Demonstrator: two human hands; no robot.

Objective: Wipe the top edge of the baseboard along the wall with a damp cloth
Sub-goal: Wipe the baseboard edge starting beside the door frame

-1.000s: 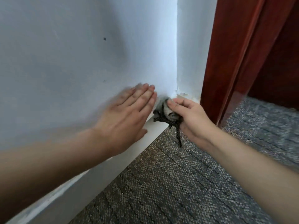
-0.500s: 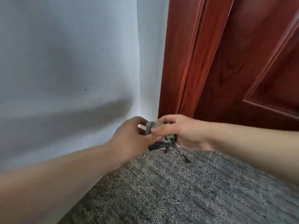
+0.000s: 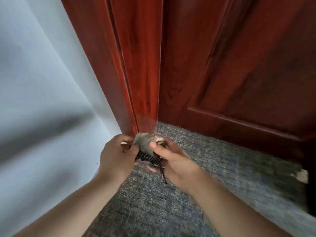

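A small grey cloth (image 3: 144, 142) with a black-and-white checked edge hangs bunched between both hands, just in front of the foot of the red door frame (image 3: 130, 86). My left hand (image 3: 117, 157) pinches its left end. My right hand (image 3: 172, 159) grips its right side, thumb on top. A strip of the checked edge dangles down over the carpet. The white wall (image 3: 42, 100) fills the left side; its baseboard cannot be made out, since blur and my left arm cover the bottom of the wall.
A dark red wooden door (image 3: 239, 74) stands shut on the right, with grey patterned carpet (image 3: 222, 168) below. A pale scrap (image 3: 301, 175) lies on the carpet at the far right, next to a dark shape at the frame's edge.
My left hand left the wall and came to the cloth. Both hands now hold it off the baseboard. The view has swung right, from the wall corner to the door.
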